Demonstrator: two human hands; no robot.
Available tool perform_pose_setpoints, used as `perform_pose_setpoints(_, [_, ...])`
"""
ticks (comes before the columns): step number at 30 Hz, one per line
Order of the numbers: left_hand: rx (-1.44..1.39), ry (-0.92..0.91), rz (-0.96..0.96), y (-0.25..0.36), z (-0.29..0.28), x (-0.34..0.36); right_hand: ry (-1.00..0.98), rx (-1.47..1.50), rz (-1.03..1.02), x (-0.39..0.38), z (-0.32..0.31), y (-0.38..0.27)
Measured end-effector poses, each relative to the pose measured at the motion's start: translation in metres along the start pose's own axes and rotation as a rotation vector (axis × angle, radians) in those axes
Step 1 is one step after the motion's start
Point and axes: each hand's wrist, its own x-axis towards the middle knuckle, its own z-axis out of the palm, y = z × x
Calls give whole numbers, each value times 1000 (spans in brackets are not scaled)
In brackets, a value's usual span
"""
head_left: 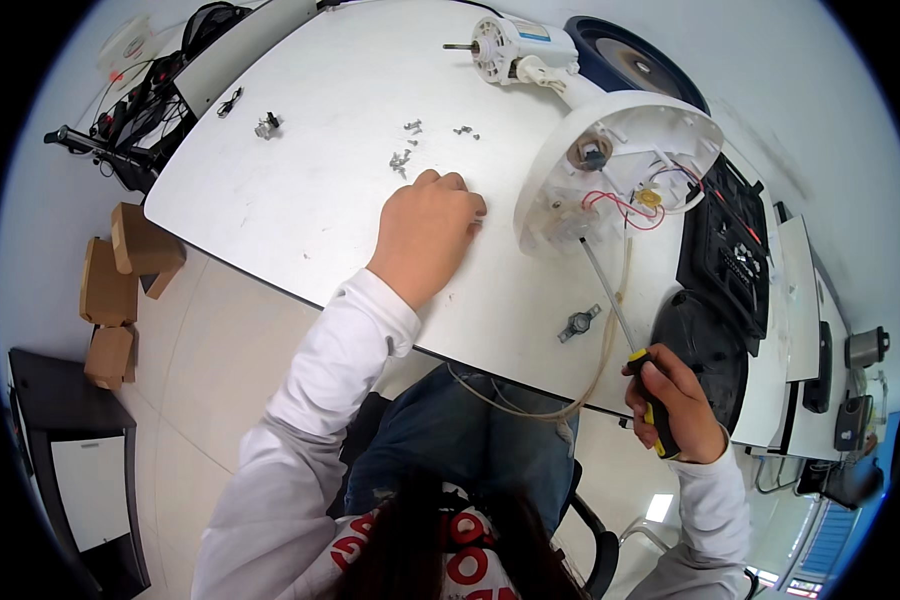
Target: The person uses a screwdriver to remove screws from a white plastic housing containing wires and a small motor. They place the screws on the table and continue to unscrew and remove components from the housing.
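My right hand (685, 395) grips the yellow and black handle of a screwdriver (606, 282). Its long shaft slants up and left, and the tip reaches the lower part of an opened white fan housing (548, 160). Inside that housing, red wires (610, 197) and a small yellow round part (649, 198) show. My left hand (425, 235) rests on the white table, left of the housing, with fingers curled together; what they pinch, if anything, is too small to name. Several loose screws (401, 160) lie just beyond it.
Behind the housing, a white fan motor (525, 50) with a metal shaft lies beside a dark round base (635, 60). A black tool case (727, 250) stands at the right. A pale cable (610, 360) hangs over the front edge, near a small grey metal part (580, 323).
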Motion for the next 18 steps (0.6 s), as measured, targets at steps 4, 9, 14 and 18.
perform_pose_setpoints(4, [-21,29,23,0,6,3,-76,235,24,2,1,9])
perform_pose_setpoints(9, [-19,15,15,0,7,4,-103,418,18,3,5,16])
perform_pose_setpoints(14, [-49,-7,-7,0,6,5,-243,657,48,9,-3,29])
perform_pose_setpoints(18, [-138,-28,-37,2,-2,4,-317,828,86,11,-7,39])
